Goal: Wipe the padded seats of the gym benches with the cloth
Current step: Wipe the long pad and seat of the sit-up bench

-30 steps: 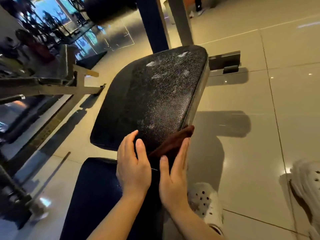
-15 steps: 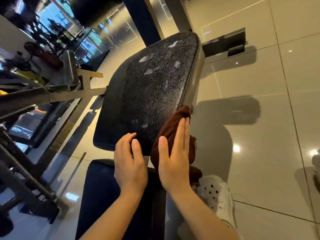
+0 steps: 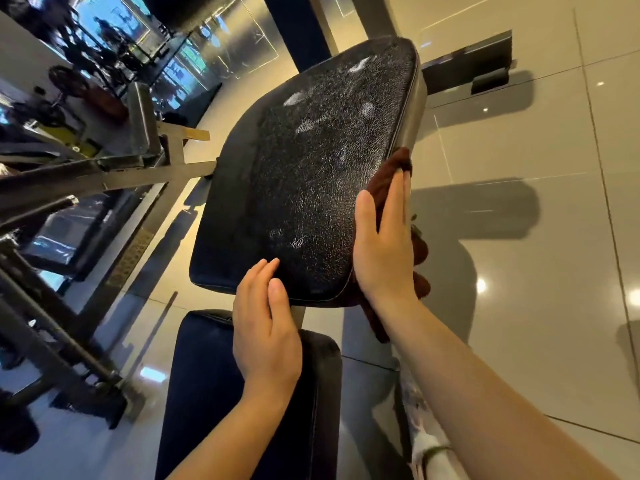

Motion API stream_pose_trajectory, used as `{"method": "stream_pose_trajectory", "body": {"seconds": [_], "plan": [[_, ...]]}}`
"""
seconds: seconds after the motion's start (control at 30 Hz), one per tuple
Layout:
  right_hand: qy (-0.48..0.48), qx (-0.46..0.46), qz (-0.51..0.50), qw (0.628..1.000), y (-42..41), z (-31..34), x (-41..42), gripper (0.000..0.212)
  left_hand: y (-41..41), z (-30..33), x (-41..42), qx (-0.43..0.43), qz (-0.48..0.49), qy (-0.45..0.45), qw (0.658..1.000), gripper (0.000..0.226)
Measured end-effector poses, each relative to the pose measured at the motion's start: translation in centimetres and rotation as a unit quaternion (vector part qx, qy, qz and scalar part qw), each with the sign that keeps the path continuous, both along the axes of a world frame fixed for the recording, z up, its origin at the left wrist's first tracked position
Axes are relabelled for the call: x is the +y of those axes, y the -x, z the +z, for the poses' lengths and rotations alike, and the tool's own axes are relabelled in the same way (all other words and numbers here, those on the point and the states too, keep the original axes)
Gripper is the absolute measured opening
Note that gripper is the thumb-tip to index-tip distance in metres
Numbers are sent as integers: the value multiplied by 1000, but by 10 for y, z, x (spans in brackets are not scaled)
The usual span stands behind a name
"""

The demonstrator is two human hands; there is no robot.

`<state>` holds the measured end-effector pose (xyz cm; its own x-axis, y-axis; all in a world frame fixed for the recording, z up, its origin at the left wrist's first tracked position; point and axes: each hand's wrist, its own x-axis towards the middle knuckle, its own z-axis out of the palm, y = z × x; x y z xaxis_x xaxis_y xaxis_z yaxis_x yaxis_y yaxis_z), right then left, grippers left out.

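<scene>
Flat right hand [image 3: 384, 251] presses cloth [image 3: 393, 174] (brown).

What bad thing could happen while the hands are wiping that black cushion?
The brown cloth sits under a flat right hand on the side edge of the pad, with no real grip, so it might slip to the floor. The whitish smudges near the pad's far end could be missed. The left hand only rests at the near edge, so the pad might wobble.
</scene>
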<state>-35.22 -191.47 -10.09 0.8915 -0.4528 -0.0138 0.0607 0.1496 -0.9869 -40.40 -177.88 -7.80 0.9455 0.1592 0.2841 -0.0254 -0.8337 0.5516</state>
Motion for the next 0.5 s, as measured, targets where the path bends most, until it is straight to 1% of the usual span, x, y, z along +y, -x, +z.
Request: {"method": "stream_pose_trajectory", "body": {"seconds": [0.07,0.13,0.17,0.23,0.3,0.37,0.43,0.5], "plan": [[13,-24,-3,1000,27,-8,23,67,0,1,0,1,-3,-5,1000,44],[41,-46,-2,998,56,-21,47,63,0,1,-1,3,-3,-7,1000,42],[56,-51,0,997,64,-26,54,62,0,1,-1,3,-1,-9,1000,43],[74,-51,4,996,65,-31,56,60,0,0,0,-4,1,-19,1000,54],[53,-49,5,997,58,-27,53,59,0,0,1,-10,5,-22,1000,60],[17,-50,-4,999,44,-17,43,58,0,1,-2,-14,11,-21,1000,55],[-10,-30,-20,999,20,-6,25,63,0,2,-3,-10,18,-27,999,52],[-21,-4,-10,1000,-11,1,-1,71,0,2,-3,-6,25,-34,999,52]]}}
